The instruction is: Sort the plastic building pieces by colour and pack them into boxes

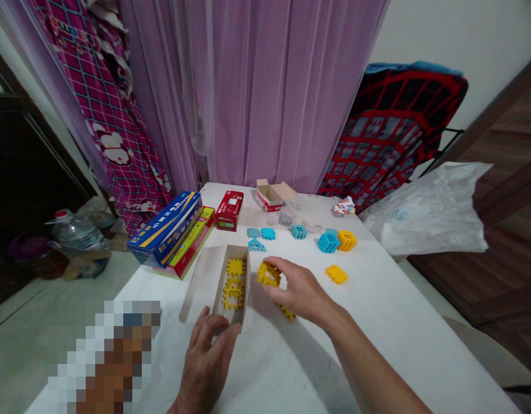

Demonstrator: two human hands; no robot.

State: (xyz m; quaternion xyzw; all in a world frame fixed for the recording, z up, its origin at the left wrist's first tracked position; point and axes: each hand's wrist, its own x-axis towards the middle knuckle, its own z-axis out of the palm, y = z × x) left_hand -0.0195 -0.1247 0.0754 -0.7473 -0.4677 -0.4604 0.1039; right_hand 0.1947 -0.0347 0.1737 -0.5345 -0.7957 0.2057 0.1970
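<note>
My right hand (297, 287) pinches a yellow interlocking block (268, 275) between thumb and fingers, just right of an open white cardboard box (247, 287). Inside that box lie several flat yellow interlocking pieces (235, 282); its lid flap is folded out to the left. With fingers bent, my left hand (209, 351) grips the box's near end. Another yellow piece (286, 312) lies on the table under my right hand, partly hidden by it. Farther right, a flat yellow piece (336, 274) rests by itself.
Blue pieces (256, 245), blue block clusters (328, 241) and a yellow cluster (347, 240) lie across the white table (377, 322). At the left are stacked blue (165, 230) and red-yellow boxes (191, 247). A red box (229, 210) and an open small box (269, 198) stand behind.
</note>
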